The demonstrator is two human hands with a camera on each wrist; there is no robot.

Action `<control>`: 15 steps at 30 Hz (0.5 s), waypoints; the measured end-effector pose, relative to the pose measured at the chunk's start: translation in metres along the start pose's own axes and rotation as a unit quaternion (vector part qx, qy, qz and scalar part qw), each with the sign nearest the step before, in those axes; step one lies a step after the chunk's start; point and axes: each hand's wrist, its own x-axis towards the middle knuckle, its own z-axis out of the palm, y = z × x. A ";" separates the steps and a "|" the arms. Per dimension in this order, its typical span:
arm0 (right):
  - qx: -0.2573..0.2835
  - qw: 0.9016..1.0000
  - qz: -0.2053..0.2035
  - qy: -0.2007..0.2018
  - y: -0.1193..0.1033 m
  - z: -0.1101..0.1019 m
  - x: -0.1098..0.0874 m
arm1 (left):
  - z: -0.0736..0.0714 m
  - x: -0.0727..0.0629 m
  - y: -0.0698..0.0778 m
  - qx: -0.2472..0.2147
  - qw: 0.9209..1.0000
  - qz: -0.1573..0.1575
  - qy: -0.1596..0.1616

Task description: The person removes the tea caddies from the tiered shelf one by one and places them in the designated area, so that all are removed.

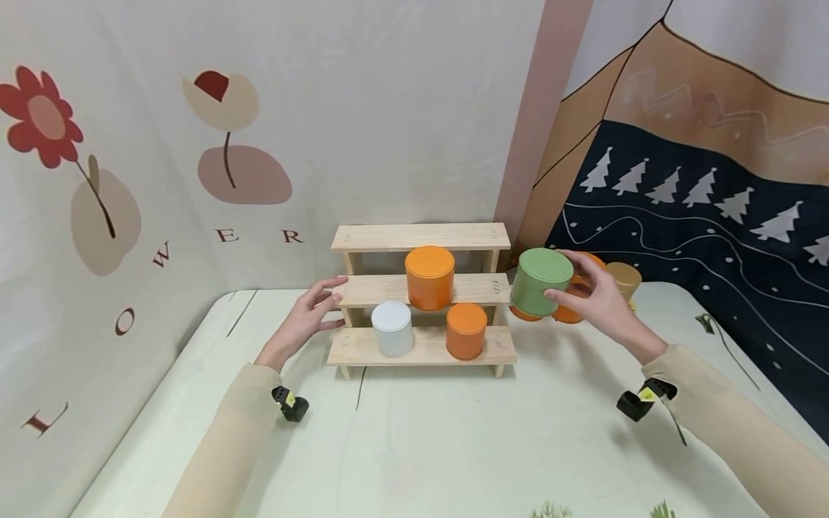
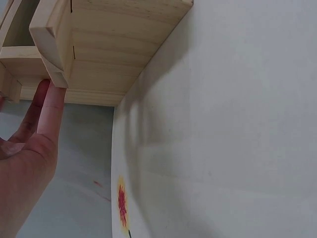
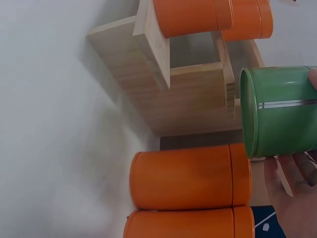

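A three-tier wooden shelf point(image 1: 427, 237) stands on the table. My left hand point(image 1: 307, 313) touches the left end of its middle step, fingers mostly straight; the left wrist view shows two fingertips against the wood point(image 2: 54, 59). My right hand point(image 1: 602, 302) grips a green lidded tin point(image 1: 542, 282) between thumb and fingers, just right of the shelf and in front of orange tins point(image 3: 190, 178). The green tin point(image 3: 280, 111) appears above the table. On the middle step is a large orange tin point(image 1: 429, 279); the bottom step bears a white tin point(image 1: 392, 329) and a smaller orange tin point(image 1: 466, 332).
A tan tin point(image 1: 624, 279) stands at the back right, partly hidden behind the right hand. The pale tablecloth point(image 1: 421, 446) covers the table. Printed cloth point(image 1: 388, 108) hangs behind the shelf, and a dark cloth with tree prints point(image 1: 680, 216) hangs at the right.
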 end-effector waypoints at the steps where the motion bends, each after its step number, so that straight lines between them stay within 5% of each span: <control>1: 0.001 1.000 0.001 -0.001 0.001 -0.001 -0.001 | 0.000 0.000 0.000 -0.001 1.000 0.000 0.000; 15: 0.005 1.000 0.017 0.000 0.021 0.000 -0.014 | 0.000 0.000 -0.001 -0.003 1.000 -0.004 -0.003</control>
